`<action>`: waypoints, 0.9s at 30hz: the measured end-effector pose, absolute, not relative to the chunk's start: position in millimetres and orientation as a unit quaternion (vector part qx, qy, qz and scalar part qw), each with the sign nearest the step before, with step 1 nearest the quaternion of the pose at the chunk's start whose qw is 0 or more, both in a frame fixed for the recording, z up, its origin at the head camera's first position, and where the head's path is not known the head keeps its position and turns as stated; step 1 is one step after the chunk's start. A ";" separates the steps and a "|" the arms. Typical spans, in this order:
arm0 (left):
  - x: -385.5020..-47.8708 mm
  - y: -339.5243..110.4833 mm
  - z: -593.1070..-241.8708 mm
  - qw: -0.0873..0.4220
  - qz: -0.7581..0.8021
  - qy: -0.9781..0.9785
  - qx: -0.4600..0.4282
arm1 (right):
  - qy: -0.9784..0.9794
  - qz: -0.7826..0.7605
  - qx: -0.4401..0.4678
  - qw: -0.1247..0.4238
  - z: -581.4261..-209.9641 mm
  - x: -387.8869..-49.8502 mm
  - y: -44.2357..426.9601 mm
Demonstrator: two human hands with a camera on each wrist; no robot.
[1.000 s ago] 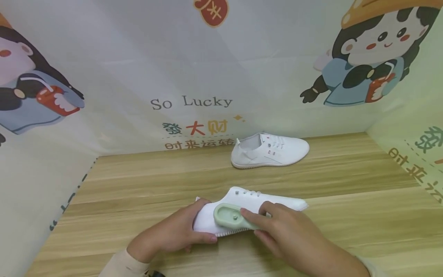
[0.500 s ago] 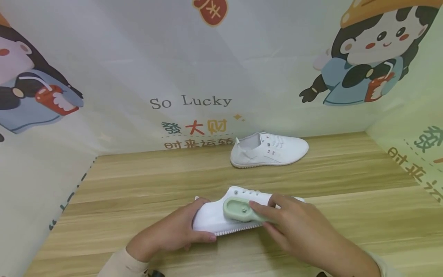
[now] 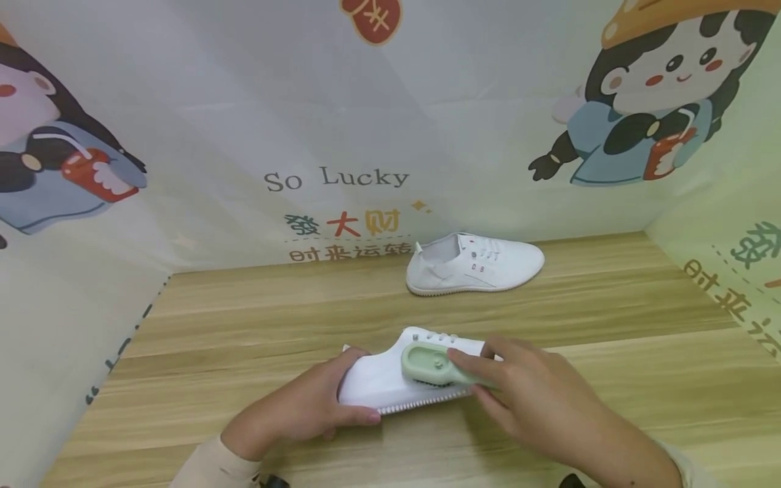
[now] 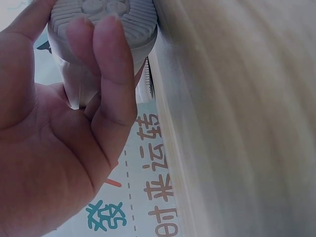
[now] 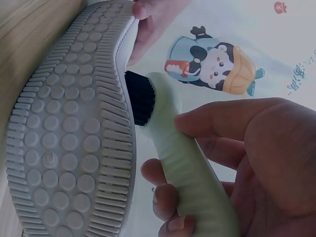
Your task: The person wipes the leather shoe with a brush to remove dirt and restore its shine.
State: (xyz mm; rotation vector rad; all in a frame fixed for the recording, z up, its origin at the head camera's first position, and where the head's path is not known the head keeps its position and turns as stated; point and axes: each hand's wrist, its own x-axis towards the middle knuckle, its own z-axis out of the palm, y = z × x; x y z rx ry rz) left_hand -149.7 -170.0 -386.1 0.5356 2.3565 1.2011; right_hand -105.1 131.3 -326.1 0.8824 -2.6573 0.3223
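My left hand [image 3: 308, 403] grips a white shoe [image 3: 372, 383] by its heel, fingers curled round it. The shoe is tilted on its side, and its studded sole [image 5: 64, 143] faces the right wrist camera. In my right hand [image 3: 537, 396] is a pale green brush [image 3: 421, 362], held by its ribbed handle [image 5: 197, 182] with the index finger laid along it. Dark bristles [image 5: 139, 98] touch the side of the shoe just above the sole. In the left wrist view, fingers of the left hand [image 4: 54, 158] press on the heel end of the sole [image 4: 143, 19].
A second white shoe [image 3: 500, 264] stands upright at the back of the wood-grain table [image 3: 274, 318], close to the printed back wall [image 3: 305, 102]. Printed side walls [image 3: 61, 305] border the table left and right.
The brush and my right hand have slid right along the shoe's side, from near the heel towards the middle. The left hand and the shoe stay nearly still.
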 end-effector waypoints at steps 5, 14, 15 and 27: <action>-149.8 -170.3 -386.3 0.216 0.427 0.856 0.196 | -0.934 0.114 0.301 0.157 -325.3 -105.2 133.0; -149.7 -171.1 -387.8 0.214 0.419 0.860 0.197 | -0.941 0.110 0.283 0.150 -323.3 -104.9 136.2; -149.7 -171.2 -388.0 0.214 0.419 0.860 0.197 | -0.939 0.110 0.288 0.153 -323.8 -105.1 135.8; -150.6 -170.9 -388.7 0.215 0.422 0.858 0.200 | -0.924 0.105 0.334 0.155 -335.7 -105.2 127.1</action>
